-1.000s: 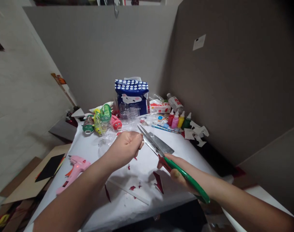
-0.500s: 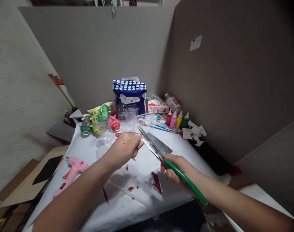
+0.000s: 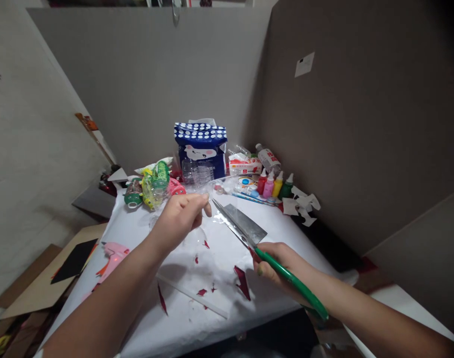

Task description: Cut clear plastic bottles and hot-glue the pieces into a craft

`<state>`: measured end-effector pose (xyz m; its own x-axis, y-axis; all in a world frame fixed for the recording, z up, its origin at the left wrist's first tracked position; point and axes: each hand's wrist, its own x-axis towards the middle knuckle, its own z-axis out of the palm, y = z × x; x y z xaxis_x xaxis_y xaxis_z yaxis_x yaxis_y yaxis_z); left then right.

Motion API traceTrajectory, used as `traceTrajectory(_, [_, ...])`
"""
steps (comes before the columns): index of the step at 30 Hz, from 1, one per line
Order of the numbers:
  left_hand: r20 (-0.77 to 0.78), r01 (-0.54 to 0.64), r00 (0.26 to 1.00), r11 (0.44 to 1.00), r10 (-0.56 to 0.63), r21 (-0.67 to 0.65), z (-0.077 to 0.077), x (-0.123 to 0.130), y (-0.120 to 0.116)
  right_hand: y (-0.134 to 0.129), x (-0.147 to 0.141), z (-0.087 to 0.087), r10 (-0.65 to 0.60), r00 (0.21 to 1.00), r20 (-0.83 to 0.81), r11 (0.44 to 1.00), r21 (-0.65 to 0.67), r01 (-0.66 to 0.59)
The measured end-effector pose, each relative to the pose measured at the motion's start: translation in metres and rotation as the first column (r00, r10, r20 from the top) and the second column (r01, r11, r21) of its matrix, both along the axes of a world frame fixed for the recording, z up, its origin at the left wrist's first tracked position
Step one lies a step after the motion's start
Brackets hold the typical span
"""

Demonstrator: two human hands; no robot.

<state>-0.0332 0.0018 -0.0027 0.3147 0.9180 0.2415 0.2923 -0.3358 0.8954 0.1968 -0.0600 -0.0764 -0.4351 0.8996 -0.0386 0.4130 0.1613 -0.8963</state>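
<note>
My right hand (image 3: pixel 281 266) grips green-handled scissors (image 3: pixel 291 279), whose blades point up and left, slightly apart. A thin, clear plastic piece (image 3: pixel 224 198) is pinched in my left hand (image 3: pixel 182 216). Part of this plastic lies around the scissor blades, but its full outline is hard to see. The left thumb and fingers are pressed together just left of the blade tips. Beyond the blades, a flat grey plate (image 3: pixel 252 226) rests on the table. Dark red scraps (image 3: pixel 242 283) and a clear strip (image 3: pixel 197 297) lie below the hands.
A pink glue gun (image 3: pixel 113 261) lies at left, partly behind my left forearm. Painted bottles (image 3: pixel 159 174), a blue bag (image 3: pixel 200 149) and paint bottles (image 3: pixel 277 185) line the back of the white-covered table (image 3: pixel 264 293). White paper scraps (image 3: pixel 305 204) lie at right.
My left hand has shifted a little left and up, away from the blades. The scissors have moved slightly right, with the blades closer together.
</note>
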Motion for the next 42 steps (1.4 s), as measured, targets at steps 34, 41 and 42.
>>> traceTrajectory(34, [-0.018,0.055,0.998,0.998,-0.055,0.009,-0.008,0.009,-0.002,0.004,0.0,-0.004,0.03,0.999,-0.03,0.99,0.137,-0.025])
traceTrajectory(41, [0.032,0.123,0.992,0.992,-0.124,0.034,-0.001,0.005,-0.004,0.003,0.003,0.001,0.045,0.996,-0.081,0.997,0.073,-0.039])
traceTrajectory(42, [0.027,0.134,0.991,0.991,-0.135,0.019,0.001,0.004,-0.004,0.002,0.003,0.002,0.048,0.996,-0.07,0.998,0.052,-0.044])
